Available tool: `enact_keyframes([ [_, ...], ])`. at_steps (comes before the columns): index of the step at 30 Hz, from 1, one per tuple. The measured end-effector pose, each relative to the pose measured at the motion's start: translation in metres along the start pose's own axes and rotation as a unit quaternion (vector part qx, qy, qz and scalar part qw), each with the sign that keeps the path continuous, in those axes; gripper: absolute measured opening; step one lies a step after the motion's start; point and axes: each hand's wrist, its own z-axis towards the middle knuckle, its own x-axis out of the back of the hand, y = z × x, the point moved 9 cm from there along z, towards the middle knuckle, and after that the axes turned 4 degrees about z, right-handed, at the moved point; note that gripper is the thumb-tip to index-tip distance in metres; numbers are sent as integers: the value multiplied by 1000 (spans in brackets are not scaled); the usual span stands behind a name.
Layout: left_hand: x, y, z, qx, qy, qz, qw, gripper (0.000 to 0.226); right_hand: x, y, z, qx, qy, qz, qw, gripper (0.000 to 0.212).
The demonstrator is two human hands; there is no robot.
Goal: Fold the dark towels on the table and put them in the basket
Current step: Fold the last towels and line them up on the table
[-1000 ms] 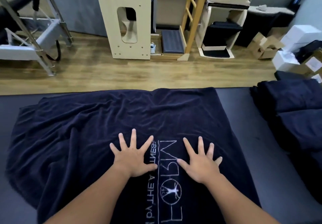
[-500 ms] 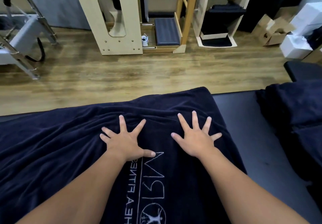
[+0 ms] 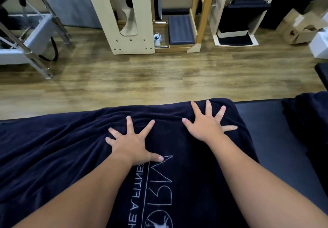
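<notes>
- Towel [image 3: 53, 153]: dark, spread flat on the table [image 3: 262, 114], printed lettering near the middle; far edge at the table's far side.
- Left hand [image 3: 132, 144]: fingers splayed, palm pressing the cloth.
- Right hand [image 3: 206, 123]: fingers splayed flat near the far right corner.
- Change: both hands have slid from the lettering toward the far edge, smoothing wrinkles.
- Meaning: smoothing looks nearly done; folding not begun.
- More dark towels [image 3: 308, 121]: heaped at right.
- Basket: not in view.
</notes>
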Motion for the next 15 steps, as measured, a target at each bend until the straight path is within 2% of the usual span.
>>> enact_keyframes([
  [3,0,-1,2,-11,8,10,1000,128,1,-4,-10,-28,50,-2,998,76],
  [5,-1,-2,0,-23,12,12,1000,128,-6,-25,-30,-20,86,-6,996,67],
  [7,1,-5,-5,-50,23,12,998,125,-29,-61,-60,34,101,-30,994,60],
  [9,0,-18,-12,-87,35,-14,996,116,-62,-97,-96,92,83,-53,991,62],
  [11,-2,-47,-26,-122,57,-127,983,105,-92,-130,-133,142,53,-80,985,69],
  [12,-4,-67,-33,-130,65,-241,960,96,-104,-146,-149,168,45,-97,980,74],
  [13,-6,-87,-41,-127,69,-369,918,82,-113,-160,-164,191,45,-114,974,78],
  [14,-9,-104,-48,-115,80,-463,875,66,-118,-173,-175,218,45,-128,966,83],
  [15,-16,-138,-63,-86,116,-509,849,51,-129,-198,-196,254,36,-143,956,86],
])
